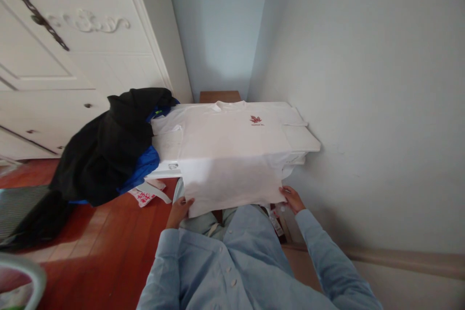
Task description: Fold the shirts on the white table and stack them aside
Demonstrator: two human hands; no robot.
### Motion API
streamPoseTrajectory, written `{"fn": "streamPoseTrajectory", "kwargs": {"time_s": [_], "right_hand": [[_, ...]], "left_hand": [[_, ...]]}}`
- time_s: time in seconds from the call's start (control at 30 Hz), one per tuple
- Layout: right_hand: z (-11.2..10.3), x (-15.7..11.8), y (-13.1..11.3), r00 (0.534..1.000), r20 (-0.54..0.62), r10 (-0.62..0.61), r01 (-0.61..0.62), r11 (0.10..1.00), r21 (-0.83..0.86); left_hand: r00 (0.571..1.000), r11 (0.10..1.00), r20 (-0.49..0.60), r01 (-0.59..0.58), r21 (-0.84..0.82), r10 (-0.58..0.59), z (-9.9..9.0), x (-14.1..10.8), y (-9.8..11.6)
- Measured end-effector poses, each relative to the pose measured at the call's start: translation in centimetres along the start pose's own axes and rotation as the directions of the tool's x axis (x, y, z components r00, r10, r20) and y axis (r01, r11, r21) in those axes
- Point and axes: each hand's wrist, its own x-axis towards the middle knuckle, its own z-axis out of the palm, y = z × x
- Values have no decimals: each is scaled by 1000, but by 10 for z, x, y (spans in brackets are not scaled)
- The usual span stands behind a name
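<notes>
A white T-shirt (232, 140) with a small red leaf print on its chest lies spread over a white desk (307, 140), collar toward the wall. Its lower part hangs over the desk's front edge toward my lap. My left hand (179, 212) pinches the hem at its left corner. At the right corner, my right hand (293, 199) holds the hem between thumb and fingers. Both sleeves rest on the desk top, the left one beside a dark pile of clothes.
Black clothing (109, 145) with a blue garment (143, 169) hangs off the desk's left end. A white cabinet (83, 68) stands behind it. Walls close in at the back and right. A red and white bag (145, 193) lies on the wooden floor (112, 242).
</notes>
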Motion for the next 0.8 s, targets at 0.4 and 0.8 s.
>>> {"fn": "streamPoseTrajectory", "kwargs": {"time_s": [0.4,0.8], "right_hand": [[33,-7,21,998,53,20,-21,1000,19],[11,-19,-8,993,54,-106,111,989,-101]], "left_hand": [[994,999,100,38,24,-40,-3,-8,9],[970,926,118,-237,294,211,3,2,-3]]}}
